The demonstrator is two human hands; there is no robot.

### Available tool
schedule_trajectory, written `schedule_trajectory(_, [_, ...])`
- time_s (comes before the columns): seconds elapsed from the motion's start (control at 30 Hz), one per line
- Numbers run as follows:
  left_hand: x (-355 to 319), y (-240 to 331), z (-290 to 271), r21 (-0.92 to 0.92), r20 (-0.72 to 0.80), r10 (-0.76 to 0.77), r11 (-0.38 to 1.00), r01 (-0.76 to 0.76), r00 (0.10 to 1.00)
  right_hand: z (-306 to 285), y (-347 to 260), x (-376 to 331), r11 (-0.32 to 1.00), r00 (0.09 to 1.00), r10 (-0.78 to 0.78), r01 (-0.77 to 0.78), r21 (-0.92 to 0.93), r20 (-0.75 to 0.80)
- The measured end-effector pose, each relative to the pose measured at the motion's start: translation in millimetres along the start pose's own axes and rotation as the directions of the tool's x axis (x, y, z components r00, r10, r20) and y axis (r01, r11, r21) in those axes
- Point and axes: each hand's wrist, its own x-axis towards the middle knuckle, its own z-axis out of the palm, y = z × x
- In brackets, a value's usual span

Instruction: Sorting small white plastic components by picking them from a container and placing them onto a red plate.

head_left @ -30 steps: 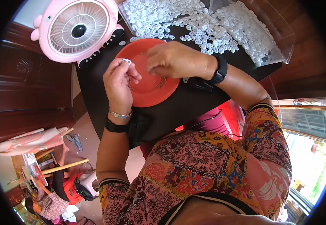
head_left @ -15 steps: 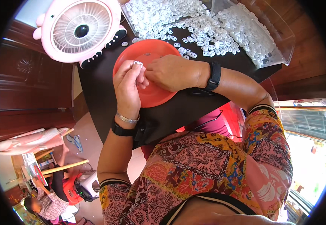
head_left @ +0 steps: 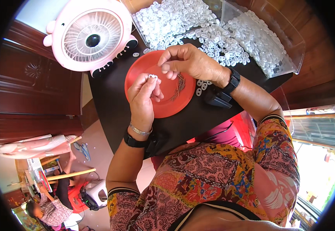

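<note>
My left hand (head_left: 143,96) pinches a small white plastic piece with holes (head_left: 152,78) between thumb and fingertips, over the left part of a round red-orange dish (head_left: 133,73). Above the dish, a little farther off and to the right, my right hand (head_left: 192,63) has its thumb and fingers curled together. Whatever is between those fingertips is too small to make out. Inside the dish, toward its right side, lies a bunch of thin brownish pin-like pieces (head_left: 179,87). The two hands are apart.
Heaps of white two-holed pieces (head_left: 171,23) cover the far side of the black table (head_left: 109,111). A clear bin (head_left: 296,57) of them lies at the far right. A pink fan (head_left: 93,40) stands far left. Another person (head_left: 53,208) sits at lower left.
My right hand has lifted from inside the dish, moving up and away, uncovering the thin pieces. The left hand still pinches the white piece. The whole view has shifted slightly.
</note>
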Motion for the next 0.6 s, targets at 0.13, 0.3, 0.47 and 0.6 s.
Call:
schedule_trajectory(0.13, [-0.1,-1.4,1.6,0.023,0.034,-0.021,1.000,0.021,0.999,2.6,-2.6,-0.9,0.997,0.997,0.049,-0.045,0.065,-0.065])
schedule_trajectory(0.3, [-1.9,-4.6,3.2,0.055,0.051,-0.017,0.998,0.014,0.999,8.6,-0.2,-2.0,0.999,0.996,0.038,-0.041,-0.033,-0.076])
schedule_trajectory(0.47, [-1.8,-7.5,2.9,0.045,0.059,0.009,0.999,-0.011,0.998,12.9,3.4,-4.2,0.997,1.000,0.013,-0.013,-0.079,-0.007])
schedule_trajectory(0.6, [-2.2,-6.1,4.5,0.055,0.062,0.012,0.998,-0.015,0.998,13.9,2.1,-5.3,0.994,1.000,0.011,-0.012,-0.109,-0.012])
